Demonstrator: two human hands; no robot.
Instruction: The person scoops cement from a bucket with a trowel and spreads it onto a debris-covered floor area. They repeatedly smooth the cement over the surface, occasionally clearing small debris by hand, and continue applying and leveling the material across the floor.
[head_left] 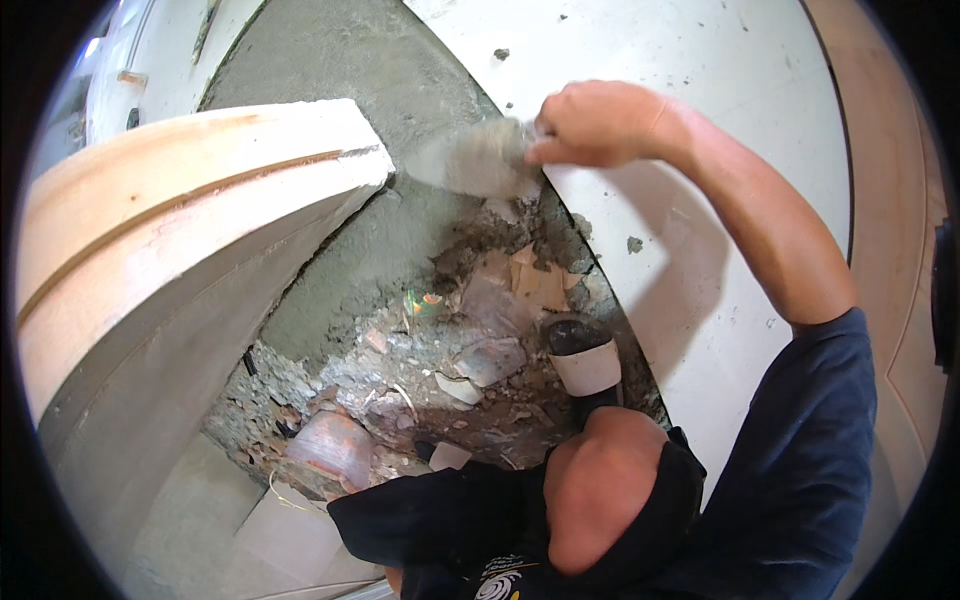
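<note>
My right hand [594,125] is closed around the handle end of a trowel [488,160], whose blade is smeared by motion. The blade is over a strip of grey wet mortar [340,55], close to the end of a wooden door frame [350,130]. Nearer to me the mortar stops in a rough edge, and broken rubble [490,360] lies exposed. My left hand is out of the picture.
White floor tile [640,40] with mortar crumbs borders the strip on the right. My sandalled foot [583,365] stands in the rubble below my bent knee [605,490]. Torn cardboard [540,285] and a rounded, dirty translucent piece [335,447] lie among the debris.
</note>
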